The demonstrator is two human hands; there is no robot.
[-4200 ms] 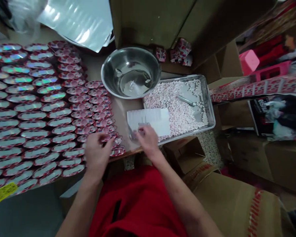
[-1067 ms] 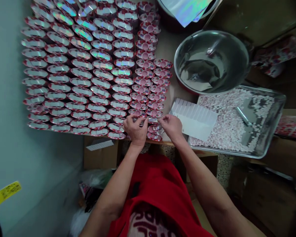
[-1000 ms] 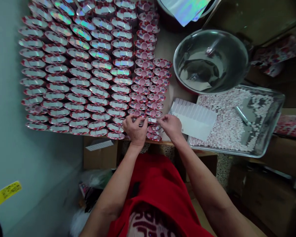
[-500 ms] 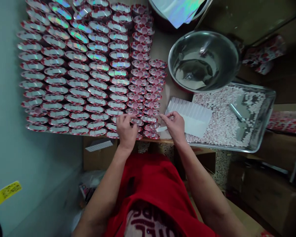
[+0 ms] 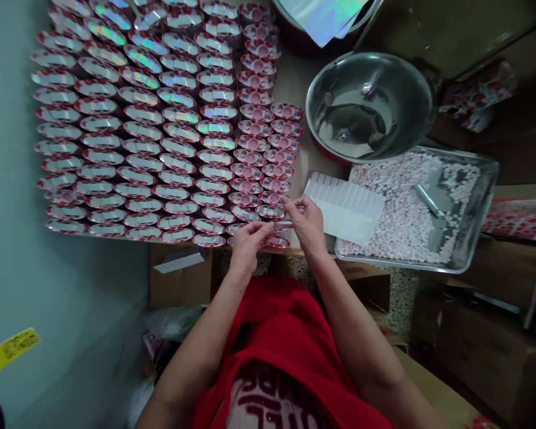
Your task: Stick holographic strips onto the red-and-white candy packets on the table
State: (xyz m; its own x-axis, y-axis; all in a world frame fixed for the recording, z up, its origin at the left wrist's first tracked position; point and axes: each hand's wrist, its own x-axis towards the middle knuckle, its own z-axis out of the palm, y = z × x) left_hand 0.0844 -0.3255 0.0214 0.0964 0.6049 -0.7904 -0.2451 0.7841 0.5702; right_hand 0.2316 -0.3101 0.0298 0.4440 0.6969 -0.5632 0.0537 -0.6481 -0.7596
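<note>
My left hand (image 5: pixel 246 245) and my right hand (image 5: pixel 308 225) meet over the front of the packed rows, fingers pinched. Between their fingertips stretches a thin pale sticker strip (image 5: pixel 283 224), seen nearly edge-on. Under and around them stand red packs (image 5: pixel 246 171) with oval tops, in close rows. Most on the left have a white strip across the top; several on the right show a pink round piece instead. To the right of my right hand lies a white sheet of strip stickers (image 5: pixel 351 211), partly over a metal tray (image 5: pixel 467 269).
The tray holds many small whitish-pink pieces (image 5: pixel 393 196) and a metal tube (image 5: pixel 429 201). Behind it stands a steel bowl (image 5: pixel 370 107); another bowl with shiny sheets (image 5: pixel 321 21) is at the back. A cardboard box (image 5: pixel 183 280) with a striped sheet sits below the table's front edge.
My left hand has moved right, from over the packs to the strip's other end. My right hand has shifted slightly left, bringing the strip over the front packs.
</note>
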